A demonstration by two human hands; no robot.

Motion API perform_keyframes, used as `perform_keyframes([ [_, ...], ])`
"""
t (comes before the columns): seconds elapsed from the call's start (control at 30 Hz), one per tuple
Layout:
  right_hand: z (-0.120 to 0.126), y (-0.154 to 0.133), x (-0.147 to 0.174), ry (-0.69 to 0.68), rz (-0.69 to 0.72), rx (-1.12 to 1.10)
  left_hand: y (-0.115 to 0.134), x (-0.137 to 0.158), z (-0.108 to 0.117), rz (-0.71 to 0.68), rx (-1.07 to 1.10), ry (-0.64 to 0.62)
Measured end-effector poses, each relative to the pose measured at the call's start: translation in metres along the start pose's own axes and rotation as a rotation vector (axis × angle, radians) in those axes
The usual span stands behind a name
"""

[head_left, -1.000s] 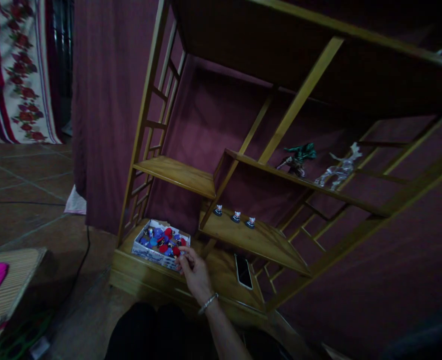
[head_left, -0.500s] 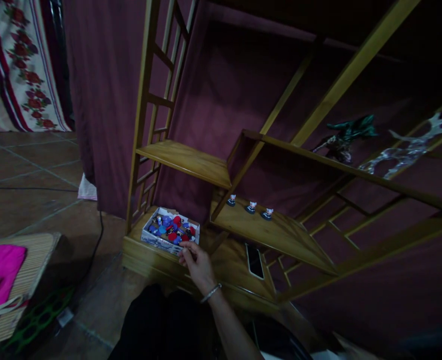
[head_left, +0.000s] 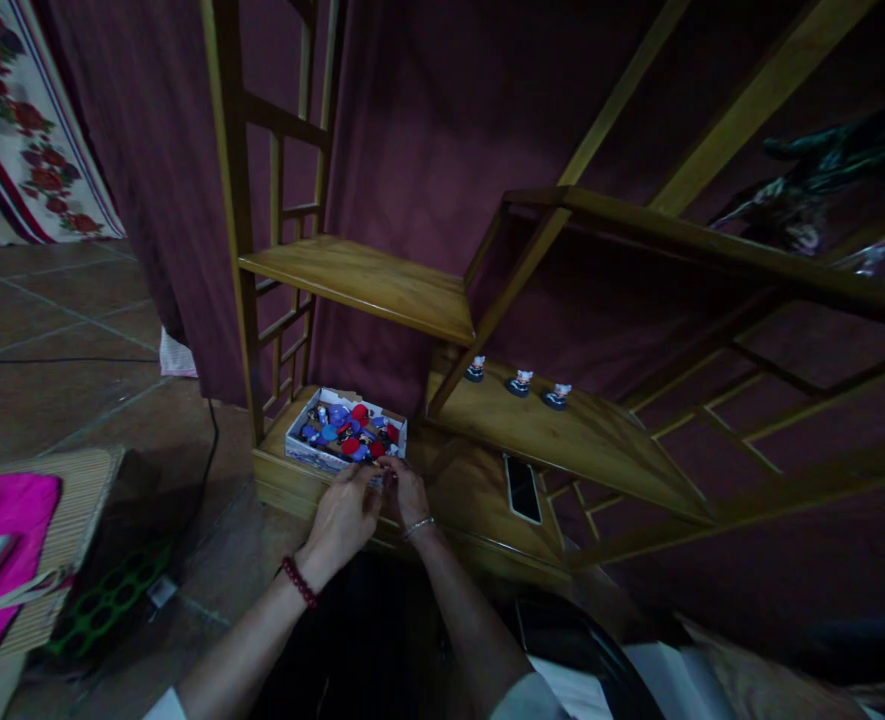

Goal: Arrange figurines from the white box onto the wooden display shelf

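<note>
A shallow white cardboard box (head_left: 308, 457) full of small red, blue and purple figures (head_left: 338, 427) stands on the low wooden ledge. My left hand (head_left: 346, 512) and my right hand (head_left: 406, 492) meet at the box's front right corner. Both sets of fingers are curled together, pinching. Whatever lies between them is too small and dark to name. On the shelf to the right, three little figurines with white heads and dark bases stand in a row: one near the post (head_left: 475, 369), one in the middle (head_left: 519, 383) and one at the right (head_left: 557, 397).
A phone (head_left: 523, 490) lies on the ledge right of my hands. The wooden shelf unit (head_left: 367, 285) has a board above the box and slanting posts. At the upper right is a dark green ornament (head_left: 847, 150). A pink cloth (head_left: 26, 510) lies on a woven-topped surface at left.
My left hand has come into view and joined my right hand at the box's corner. The right hand's fingers have closed in toward it. The camera view has shifted slightly.
</note>
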State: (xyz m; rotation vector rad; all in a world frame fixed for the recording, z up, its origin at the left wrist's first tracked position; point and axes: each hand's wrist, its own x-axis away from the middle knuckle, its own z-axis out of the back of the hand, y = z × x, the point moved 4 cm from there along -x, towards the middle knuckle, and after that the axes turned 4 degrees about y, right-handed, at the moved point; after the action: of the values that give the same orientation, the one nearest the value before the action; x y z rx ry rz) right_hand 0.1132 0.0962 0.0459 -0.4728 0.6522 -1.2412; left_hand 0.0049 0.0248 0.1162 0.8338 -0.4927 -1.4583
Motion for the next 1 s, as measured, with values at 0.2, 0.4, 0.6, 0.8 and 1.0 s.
perform_keyframes([
  [0.2, -0.017, 0.024, -0.023, -0.071, -0.069, 0.136, -0.053, -0.034, -0.032, 0.049, -0.386, -0.087],
  [0.4, -0.039, 0.041, -0.039, -0.159, -0.109, 0.154, -0.091, -0.075, -0.056, 0.083, -0.521, -0.255],
  [0.6, -0.057, 0.044, -0.056, -0.203, -0.092, 0.090, -0.112, -0.094, -0.077, 0.159, -0.521, -0.419],
  [0.8, -0.069, 0.049, -0.069, -0.193, -0.124, 0.072, -0.122, -0.104, -0.089, 0.200, -0.532, -0.506],
  [1.0, -0.080, 0.056, -0.075, -0.222, -0.164, 0.057, -0.121, -0.106, -0.087, 0.181, -0.529, -0.497],
])
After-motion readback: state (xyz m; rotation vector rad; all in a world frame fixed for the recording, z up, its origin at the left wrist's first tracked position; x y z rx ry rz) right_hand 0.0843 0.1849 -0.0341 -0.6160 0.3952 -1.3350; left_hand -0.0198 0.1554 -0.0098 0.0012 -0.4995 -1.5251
